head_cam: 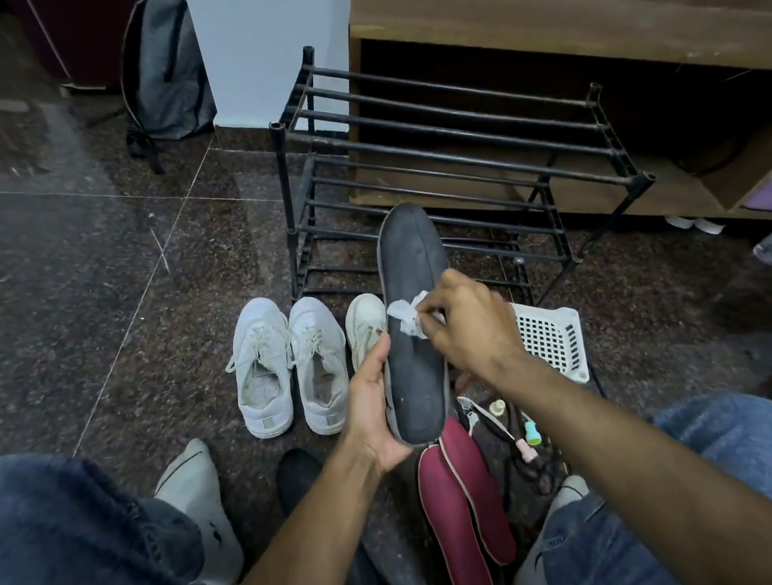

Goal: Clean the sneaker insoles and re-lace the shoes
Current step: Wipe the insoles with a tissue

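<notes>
A: Where's the insole?
B: The dark insole (415,323) is held up over the floor (124,279), heel end gripped in the left hand (375,413).
A: And the right hand (464,318)?
B: It pinches a white wipe (405,317) against the insole's middle.
A: The shoes?
B: White sneakers (284,361) stand on the floor before the rack (454,158); two red insoles (463,504) lie near the knees.
</notes>
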Demonstrator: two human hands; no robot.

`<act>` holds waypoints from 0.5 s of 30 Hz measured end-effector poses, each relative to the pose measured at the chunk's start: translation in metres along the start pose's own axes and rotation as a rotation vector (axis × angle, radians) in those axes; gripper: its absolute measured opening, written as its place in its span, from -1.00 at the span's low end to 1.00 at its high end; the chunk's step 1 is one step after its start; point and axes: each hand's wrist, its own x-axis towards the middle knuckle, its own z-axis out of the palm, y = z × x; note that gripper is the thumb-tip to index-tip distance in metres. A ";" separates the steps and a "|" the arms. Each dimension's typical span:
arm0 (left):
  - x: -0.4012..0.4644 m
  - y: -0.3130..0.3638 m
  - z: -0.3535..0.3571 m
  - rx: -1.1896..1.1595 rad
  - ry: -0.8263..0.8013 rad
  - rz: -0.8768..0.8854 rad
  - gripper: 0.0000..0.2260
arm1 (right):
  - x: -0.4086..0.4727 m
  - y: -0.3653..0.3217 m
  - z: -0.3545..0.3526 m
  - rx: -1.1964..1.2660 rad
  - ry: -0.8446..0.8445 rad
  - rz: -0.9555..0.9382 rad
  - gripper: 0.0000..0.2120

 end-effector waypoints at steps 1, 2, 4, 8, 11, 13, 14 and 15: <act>0.000 0.002 0.001 0.012 -0.019 0.013 -0.66 | 0.000 0.002 0.001 0.100 0.008 0.027 -0.85; 0.000 0.004 0.001 0.011 -0.032 0.030 -0.67 | -0.002 0.004 0.003 0.202 0.005 0.036 -0.87; 0.003 0.008 0.001 -0.015 -0.033 0.077 -0.65 | -0.011 0.005 0.005 0.307 -0.016 0.017 -0.89; 0.005 0.012 0.002 0.007 0.028 0.090 -0.59 | -0.037 0.000 0.010 0.231 -0.110 -0.104 -0.89; 0.002 0.015 -0.003 -0.018 0.060 0.009 -0.47 | -0.070 -0.015 0.012 0.109 -0.215 -0.294 -0.87; 0.004 0.015 -0.004 -0.030 0.097 0.010 -0.45 | -0.080 -0.018 0.008 0.007 -0.250 -0.368 -0.82; 0.005 0.014 -0.005 -0.042 0.096 0.013 -0.46 | -0.074 -0.017 0.006 -0.048 -0.230 -0.379 -0.80; 0.006 0.012 -0.005 -0.038 0.087 0.027 -0.49 | -0.064 -0.014 0.005 -0.095 -0.189 -0.366 -0.79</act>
